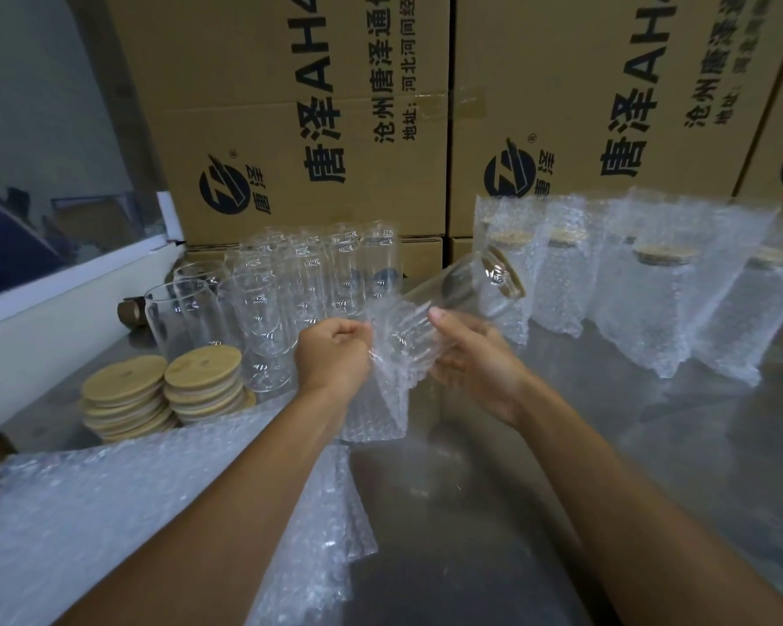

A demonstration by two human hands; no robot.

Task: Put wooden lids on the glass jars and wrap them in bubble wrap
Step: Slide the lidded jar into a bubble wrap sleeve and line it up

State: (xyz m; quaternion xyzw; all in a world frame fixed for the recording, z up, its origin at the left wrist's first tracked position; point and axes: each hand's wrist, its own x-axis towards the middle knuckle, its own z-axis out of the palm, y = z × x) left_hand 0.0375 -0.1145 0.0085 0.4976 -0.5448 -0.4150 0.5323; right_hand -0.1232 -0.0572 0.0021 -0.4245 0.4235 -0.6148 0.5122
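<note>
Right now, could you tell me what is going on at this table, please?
A person is bagging a lidded glass jar: the right hand holds it tilted while the left hand pinches a bubble-wrap bag open. Wrapped jars stand at right; bare jars and wooden lids wait at left.

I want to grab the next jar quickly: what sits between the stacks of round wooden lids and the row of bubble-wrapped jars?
In the head view, the unwrapped clear glass jars, then both hands, left and right, holding a lidded jar and bubble wrap bag.
</note>
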